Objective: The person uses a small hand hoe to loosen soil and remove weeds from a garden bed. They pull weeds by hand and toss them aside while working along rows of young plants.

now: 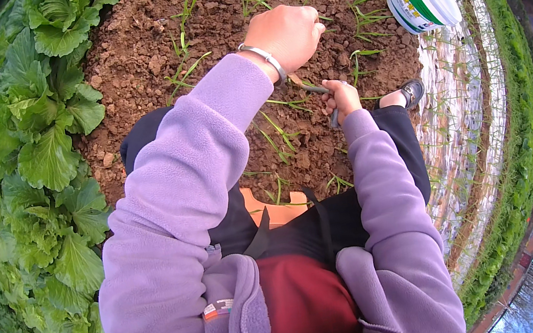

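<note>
My left hand (285,36), with a silver bangle at its wrist, reaches over the loose brown soil (138,56) with its fingers curled down. Its fingertips are mostly hidden, so I cannot tell whether they pinch anything. Lower and to the right, my right hand (342,96) grips a small hand tool (314,88) with a grey shaft. The tool's brownish far end lies just below the left wrist. Thin green seedlings (282,131) with narrow, grass-like leaves stand in rows around both hands.
A white plastic bucket (419,2) with a green printed label stands at the upper right, beside whitish plastic mulch film (467,138). Leafy cabbages (48,156) border the soil on the left. Between my legs is an orange seat (273,211). My shoe (413,93) rests near the film's edge.
</note>
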The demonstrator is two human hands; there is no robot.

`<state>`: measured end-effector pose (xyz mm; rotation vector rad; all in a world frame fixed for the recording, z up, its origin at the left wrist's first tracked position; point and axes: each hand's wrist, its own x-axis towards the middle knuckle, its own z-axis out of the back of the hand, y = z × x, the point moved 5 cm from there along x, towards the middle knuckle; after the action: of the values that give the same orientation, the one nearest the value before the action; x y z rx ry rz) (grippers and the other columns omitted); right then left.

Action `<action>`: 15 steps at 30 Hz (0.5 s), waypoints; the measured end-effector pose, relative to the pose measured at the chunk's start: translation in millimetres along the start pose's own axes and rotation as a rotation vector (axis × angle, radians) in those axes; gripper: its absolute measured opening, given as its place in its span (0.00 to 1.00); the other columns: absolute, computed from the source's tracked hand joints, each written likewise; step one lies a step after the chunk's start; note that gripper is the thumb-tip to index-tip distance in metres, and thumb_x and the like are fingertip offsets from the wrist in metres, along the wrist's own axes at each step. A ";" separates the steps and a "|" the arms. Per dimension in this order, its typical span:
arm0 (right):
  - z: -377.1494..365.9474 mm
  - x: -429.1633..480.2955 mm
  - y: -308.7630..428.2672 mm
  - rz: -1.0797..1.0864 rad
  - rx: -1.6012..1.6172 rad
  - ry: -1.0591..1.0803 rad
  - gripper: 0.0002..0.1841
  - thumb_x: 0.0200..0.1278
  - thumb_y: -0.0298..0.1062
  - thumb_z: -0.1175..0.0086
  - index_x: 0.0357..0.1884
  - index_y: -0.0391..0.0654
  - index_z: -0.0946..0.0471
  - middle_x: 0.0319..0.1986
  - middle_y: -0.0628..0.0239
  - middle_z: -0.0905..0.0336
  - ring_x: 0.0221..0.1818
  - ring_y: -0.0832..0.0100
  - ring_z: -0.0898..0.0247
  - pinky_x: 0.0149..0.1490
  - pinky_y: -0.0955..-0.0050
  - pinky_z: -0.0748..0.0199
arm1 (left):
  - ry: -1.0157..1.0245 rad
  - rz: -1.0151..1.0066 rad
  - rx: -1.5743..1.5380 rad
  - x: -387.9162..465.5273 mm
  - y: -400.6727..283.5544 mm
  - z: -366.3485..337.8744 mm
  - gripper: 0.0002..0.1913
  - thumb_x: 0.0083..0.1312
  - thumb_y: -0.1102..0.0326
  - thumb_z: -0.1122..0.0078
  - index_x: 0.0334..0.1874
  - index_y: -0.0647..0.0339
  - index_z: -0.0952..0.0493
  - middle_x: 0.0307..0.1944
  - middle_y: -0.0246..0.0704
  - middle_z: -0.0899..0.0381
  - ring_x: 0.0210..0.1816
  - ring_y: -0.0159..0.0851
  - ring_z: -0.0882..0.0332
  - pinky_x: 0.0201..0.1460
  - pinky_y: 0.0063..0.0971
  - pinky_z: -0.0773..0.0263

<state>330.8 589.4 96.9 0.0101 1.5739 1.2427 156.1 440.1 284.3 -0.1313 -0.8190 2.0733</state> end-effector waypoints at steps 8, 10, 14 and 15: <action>37.6 -90.5 29.1 0.116 -0.587 0.160 0.12 0.56 0.36 0.37 0.22 0.41 0.25 0.16 0.71 0.28 0.16 0.78 0.37 0.22 0.74 0.40 | 0.027 -0.008 0.034 -4.7 2.6 2.9 0.15 0.69 0.54 0.47 0.40 0.56 0.18 0.33 0.42 0.16 0.39 0.50 0.18 0.44 0.44 0.23; 33.5 -107.0 26.6 0.215 -0.879 0.186 0.15 0.53 0.39 0.36 0.21 0.38 0.25 0.16 0.71 0.27 0.20 0.77 0.33 0.27 0.72 0.35 | 0.046 -0.016 0.046 -6.3 -0.3 3.1 0.14 0.69 0.54 0.47 0.40 0.56 0.17 0.33 0.42 0.16 0.39 0.50 0.18 0.44 0.44 0.23; 13.5 -123.1 1.6 0.317 -1.336 0.261 0.13 0.51 0.41 0.39 0.29 0.40 0.19 0.25 0.50 0.20 0.32 0.50 0.21 0.42 0.57 0.24 | 0.142 0.000 0.068 -8.8 -3.1 -0.3 0.14 0.70 0.55 0.48 0.40 0.57 0.18 0.37 0.39 0.15 0.43 0.46 0.16 0.46 0.44 0.22; 8.7 -123.8 -5.7 0.329 -1.439 0.277 0.14 0.51 0.42 0.39 0.31 0.40 0.18 0.27 0.48 0.19 0.35 0.50 0.21 0.44 0.56 0.23 | 0.152 -0.002 0.075 -9.3 -3.2 -0.8 0.14 0.70 0.55 0.48 0.40 0.56 0.18 0.37 0.38 0.15 0.43 0.46 0.16 0.47 0.44 0.22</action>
<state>392.3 522.5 181.7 -0.8652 0.5743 2.4567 164.3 434.7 283.8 -0.2438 -0.6482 2.0613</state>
